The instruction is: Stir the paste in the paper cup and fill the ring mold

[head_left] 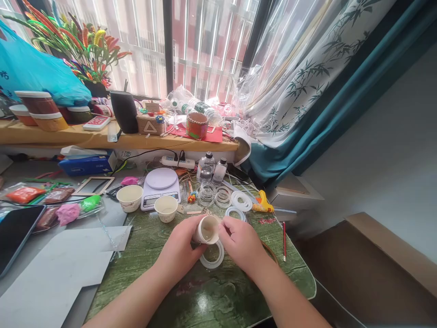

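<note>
My left hand (179, 243) is wrapped round a small paper cup (204, 224), which is tilted so that its mouth faces me. A little cloudy liquid seems to lie inside it. At the cup's right rim my right hand (243, 241) is closed in a pinch; whatever it holds is hidden. Just below the cup, a white ring-shaped mould (220, 260) lies flat on the green table mat (150, 282). Two more paper cups, one nearer (166, 210) and one farther left (129, 199), stand upright beyond my left hand.
Behind the cups sits a white kitchen scale (160, 182). Clear bottles (206, 167), stacked ring moulds (241, 200) and a yellow glue gun (263, 202) are at the back right. A red pencil (284, 241) lies near the right edge. White sheets (58, 273) and a phone (18, 234) lie left.
</note>
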A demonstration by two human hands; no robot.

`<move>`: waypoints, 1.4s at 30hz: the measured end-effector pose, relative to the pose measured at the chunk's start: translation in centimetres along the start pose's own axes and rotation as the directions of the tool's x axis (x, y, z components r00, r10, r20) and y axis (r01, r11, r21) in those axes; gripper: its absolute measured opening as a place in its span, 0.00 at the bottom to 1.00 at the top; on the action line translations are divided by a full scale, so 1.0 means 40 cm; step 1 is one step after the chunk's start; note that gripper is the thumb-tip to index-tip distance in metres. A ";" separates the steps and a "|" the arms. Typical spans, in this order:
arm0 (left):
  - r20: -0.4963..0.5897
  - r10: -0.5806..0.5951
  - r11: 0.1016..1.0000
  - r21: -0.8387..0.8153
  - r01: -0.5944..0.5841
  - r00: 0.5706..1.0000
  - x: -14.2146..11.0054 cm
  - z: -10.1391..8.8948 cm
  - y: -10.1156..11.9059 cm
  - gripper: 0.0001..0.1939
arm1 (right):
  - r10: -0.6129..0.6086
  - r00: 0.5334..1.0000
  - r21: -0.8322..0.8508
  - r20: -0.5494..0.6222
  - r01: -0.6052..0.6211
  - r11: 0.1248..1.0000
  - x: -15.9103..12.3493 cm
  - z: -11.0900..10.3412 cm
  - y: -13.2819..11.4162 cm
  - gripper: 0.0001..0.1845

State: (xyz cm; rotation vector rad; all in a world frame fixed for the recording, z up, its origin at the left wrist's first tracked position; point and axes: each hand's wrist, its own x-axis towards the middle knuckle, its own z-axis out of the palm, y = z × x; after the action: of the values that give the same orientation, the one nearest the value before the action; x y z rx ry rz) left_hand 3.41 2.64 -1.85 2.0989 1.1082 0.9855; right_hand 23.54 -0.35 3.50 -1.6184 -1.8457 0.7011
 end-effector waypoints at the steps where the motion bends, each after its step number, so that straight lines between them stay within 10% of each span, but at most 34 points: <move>1: 0.000 -0.001 1.000 0.000 0.001 1.000 0.000 -0.001 0.000 0.34 | 0.002 1.000 0.020 0.013 -0.003 1.000 0.000 0.000 0.001 0.17; 42: 0.015 -0.032 0.999 -0.013 0.032 0.999 -0.005 0.006 -0.016 0.34 | 0.039 0.999 0.068 -0.001 -0.038 0.997 -0.007 0.001 -0.003 0.17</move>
State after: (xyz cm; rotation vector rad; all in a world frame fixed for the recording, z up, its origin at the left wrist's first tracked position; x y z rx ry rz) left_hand 3.26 2.73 -2.53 2.0679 1.1213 0.9587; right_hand 23.47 -0.64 3.54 -1.6140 -1.7736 0.7699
